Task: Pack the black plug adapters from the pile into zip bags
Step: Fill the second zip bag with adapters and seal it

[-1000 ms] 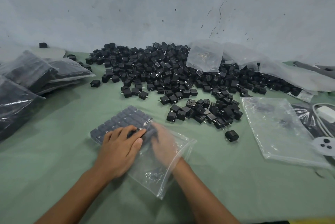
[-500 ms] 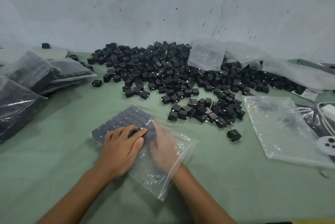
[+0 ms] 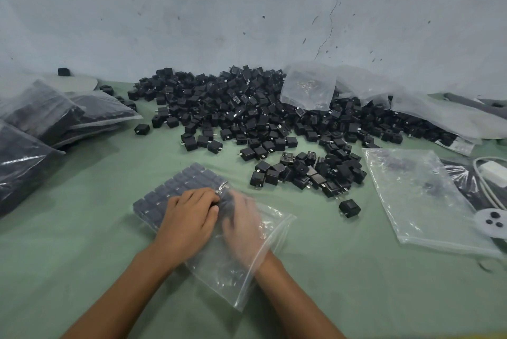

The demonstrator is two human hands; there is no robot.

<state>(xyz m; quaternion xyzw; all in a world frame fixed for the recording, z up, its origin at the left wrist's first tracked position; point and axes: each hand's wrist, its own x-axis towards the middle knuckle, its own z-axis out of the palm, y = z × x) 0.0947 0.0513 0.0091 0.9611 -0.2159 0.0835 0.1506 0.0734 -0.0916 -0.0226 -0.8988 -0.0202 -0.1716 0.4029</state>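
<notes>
A clear zip bag [image 3: 247, 278] lies on the green table in front of me, its far half filled with neat rows of black plug adapters [image 3: 186, 179]. My left hand [image 3: 189, 220] rests on top of the bag, fingertips bent down onto the packed rows. My right hand [image 3: 241, 226] is inside the bag through its open mouth, blurred behind the plastic, with its fingers reaching the nearest adapters. The big pile of loose adapters [image 3: 247, 113] spreads along the wall behind. One single adapter [image 3: 349, 208] lies apart to the right of the bag.
Filled bags [image 3: 41, 119] are stacked at the left. Empty zip bags [image 3: 417, 196] lie flat at the right, beside a white cable and charger [image 3: 493, 174]. More loose plastic [image 3: 307, 86] sits on the pile. The wall closes the far side.
My left hand's fingers have drawn in and curled closer to my right hand. My right hand has shifted slightly inside the bag. The bag stays in place.
</notes>
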